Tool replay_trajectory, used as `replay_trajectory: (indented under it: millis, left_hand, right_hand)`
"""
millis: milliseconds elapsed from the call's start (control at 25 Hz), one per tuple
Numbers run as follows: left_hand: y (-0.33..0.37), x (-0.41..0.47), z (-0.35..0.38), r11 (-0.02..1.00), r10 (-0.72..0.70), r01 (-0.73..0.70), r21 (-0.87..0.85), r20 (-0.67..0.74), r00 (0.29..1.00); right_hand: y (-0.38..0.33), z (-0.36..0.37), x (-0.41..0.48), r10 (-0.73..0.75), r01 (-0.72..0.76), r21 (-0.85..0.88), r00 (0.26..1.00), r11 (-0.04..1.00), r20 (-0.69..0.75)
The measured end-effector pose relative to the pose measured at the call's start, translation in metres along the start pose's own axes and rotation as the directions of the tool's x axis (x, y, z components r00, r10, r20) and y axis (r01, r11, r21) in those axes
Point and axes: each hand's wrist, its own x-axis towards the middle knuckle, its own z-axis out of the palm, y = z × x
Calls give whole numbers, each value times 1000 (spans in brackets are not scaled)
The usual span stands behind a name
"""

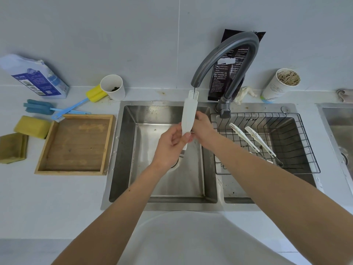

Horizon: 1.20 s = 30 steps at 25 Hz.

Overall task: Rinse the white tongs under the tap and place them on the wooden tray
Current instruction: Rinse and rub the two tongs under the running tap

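White tongs (189, 113) stand almost upright over the left sink basin (133, 150), tips just under the spout of the grey tap (225, 54), where a thin stream of water runs onto them. My left hand (172, 144) pinches their lower end from the left. My right hand (202, 127) grips the same lower part from the right. The wooden tray (76, 146) lies on the counter left of the sink, with nothing on it.
A wire rack (286, 119) in the right basin holds two more white tongs (254, 140). Sponges (31, 127), bottle brushes (57, 109), a paper cup (113, 87) and a blue box (36, 77) sit beyond and left of the tray. A dark bag (229, 73) and a second cup (280, 85) stand behind the tap.
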Motion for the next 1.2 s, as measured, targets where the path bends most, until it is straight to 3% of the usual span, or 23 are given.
replay_trajectory:
  millis: [200, 320, 520, 760, 840, 960, 1200]
  left_hand:
    - [-8, -9, -4, 998, -38, 36, 52, 33, 999]
    - [-18, -11, -5, 997, -50, 49, 58, 29, 998]
    - [-32, -10, -9, 992, -46, 42, 121, 32, 998]
    - [-39, 5, -14, 969, -243, 248, 15, -142, 959]
    - [-40, 15, -14, 927, -370, 373, 20, -89, 925]
    - [-38, 24, -12, 871, -492, 490, 41, 109, 864]
    - [-34, 25, 1, 947, -322, 319, 47, 104, 941]
  right_hand:
    - [-11, 0, 4, -8, 8, 14, 1000, 1000, -3]
    - [-14, -4, 7, -116, 115, 82, 993, 990, -1]
    - [-14, -7, 8, -225, 228, 35, 973, 973, -56]
    - [-17, -4, 1, -224, 223, -51, 974, 974, -29]
    - [-19, -3, -1, -227, 227, -32, 974, 973, -11]
    - [-25, -1, -5, -200, 200, 79, 980, 977, -10]
    - [-33, -9, -9, -224, 224, 160, 974, 961, -16]
